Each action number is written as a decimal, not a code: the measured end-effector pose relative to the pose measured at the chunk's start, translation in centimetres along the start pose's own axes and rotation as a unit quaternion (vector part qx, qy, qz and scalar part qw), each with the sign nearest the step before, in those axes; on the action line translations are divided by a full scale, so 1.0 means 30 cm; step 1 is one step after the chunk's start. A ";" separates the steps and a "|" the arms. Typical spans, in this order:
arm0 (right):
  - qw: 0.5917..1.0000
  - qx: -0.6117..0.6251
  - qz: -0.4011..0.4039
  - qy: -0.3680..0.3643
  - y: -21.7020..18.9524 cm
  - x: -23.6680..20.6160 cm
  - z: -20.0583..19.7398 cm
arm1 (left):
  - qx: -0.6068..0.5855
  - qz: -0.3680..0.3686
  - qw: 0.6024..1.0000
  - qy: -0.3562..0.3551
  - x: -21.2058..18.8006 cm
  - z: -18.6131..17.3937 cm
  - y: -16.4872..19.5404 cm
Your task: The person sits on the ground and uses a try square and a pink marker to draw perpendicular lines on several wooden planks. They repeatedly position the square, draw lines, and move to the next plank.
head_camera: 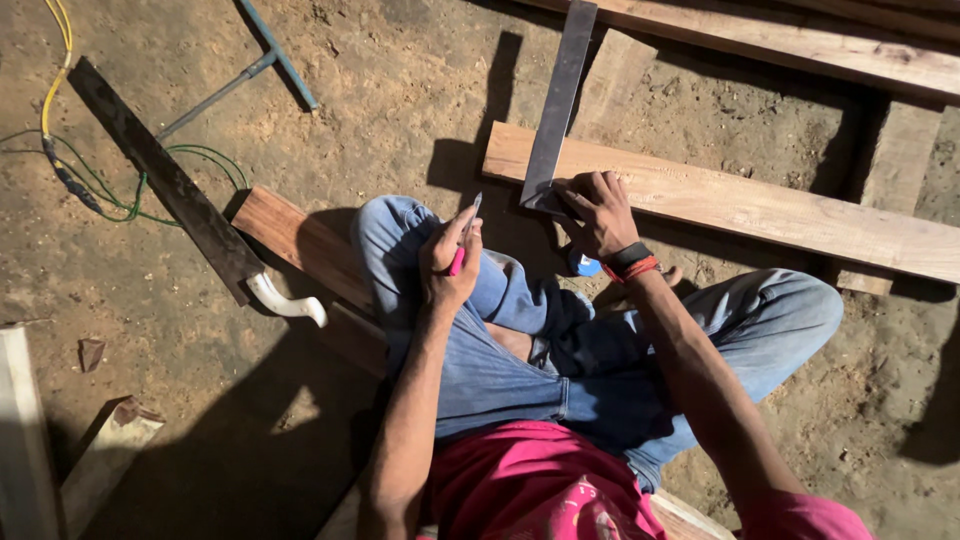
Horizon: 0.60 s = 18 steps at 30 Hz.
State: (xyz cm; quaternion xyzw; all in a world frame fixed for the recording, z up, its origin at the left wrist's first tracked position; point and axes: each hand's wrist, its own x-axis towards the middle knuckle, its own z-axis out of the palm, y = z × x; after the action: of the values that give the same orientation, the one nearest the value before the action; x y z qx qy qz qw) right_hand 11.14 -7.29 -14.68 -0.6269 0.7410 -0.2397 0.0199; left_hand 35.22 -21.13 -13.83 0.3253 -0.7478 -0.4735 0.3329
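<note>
A single head-worn camera looks steeply down, close over the seated person's lap and the dirt floor (250, 400).

— What is under you there?

— You sit on a bare dirt floor (400, 110), sandy and scuffed.

— And what lies on it?

— A long pale plank (760, 205) ahead of you, a second plank (800, 40) beyond it, and a reddish board (300, 240) by your knee. To your left lie a handsaw (180, 195) with a white handle, a green cable (120, 195) joined to a yellow one, and a blue metal rod (270, 55). A small brown scrap (91, 352), perhaps a dry leaf, rests near the edge.
</note>
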 end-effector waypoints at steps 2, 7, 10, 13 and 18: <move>1.000 -0.009 -0.003 0.000 -0.004 -0.001 0.000 | 0.002 -0.003 1.000 -0.002 -0.002 -0.002 0.003; 1.000 0.011 -0.001 -0.010 0.006 0.005 -0.009 | -0.021 -0.023 0.999 0.015 0.025 0.018 -0.001; 0.993 0.084 0.007 -0.080 0.030 0.008 -0.023 | -0.039 0.026 0.999 -0.009 0.114 0.095 -0.008; 0.996 0.069 -0.005 -0.052 0.027 -0.004 -0.043 | -0.022 0.084 0.992 -0.086 0.273 0.202 -0.005; 0.999 0.035 0.019 -0.017 -0.032 -0.005 -0.095 | 0.015 0.102 0.980 -0.167 0.395 0.254 0.065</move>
State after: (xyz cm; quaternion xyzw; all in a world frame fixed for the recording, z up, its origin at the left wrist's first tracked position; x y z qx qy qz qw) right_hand 11.12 -6.31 -11.84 -0.6155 0.7437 -0.2541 0.0587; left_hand 22.01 -26.22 -12.29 0.1683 -0.8293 -0.4733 0.2449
